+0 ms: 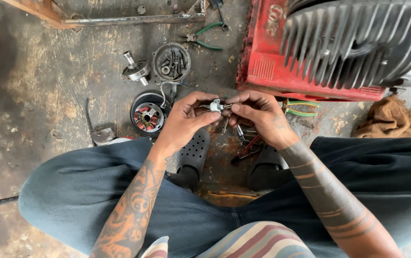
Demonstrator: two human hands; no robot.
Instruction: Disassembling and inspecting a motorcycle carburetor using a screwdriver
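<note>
From the head camera, the left hand point(184, 119) and right hand point(258, 116) pinch together on one small white-and-metal part point(216, 106), held up over the floor between the two dark clogs point(193, 153) for close work, with one stator point(148, 116) left and one red engine point(310, 48) far right.

Between the fingertips point(228, 106), a small part point(216, 107) of shiny metal and white plastic; beyond them, a glossy red housing point(267, 67) (paint scuffed) over rough, stained concrete floor point(47, 95).
</note>
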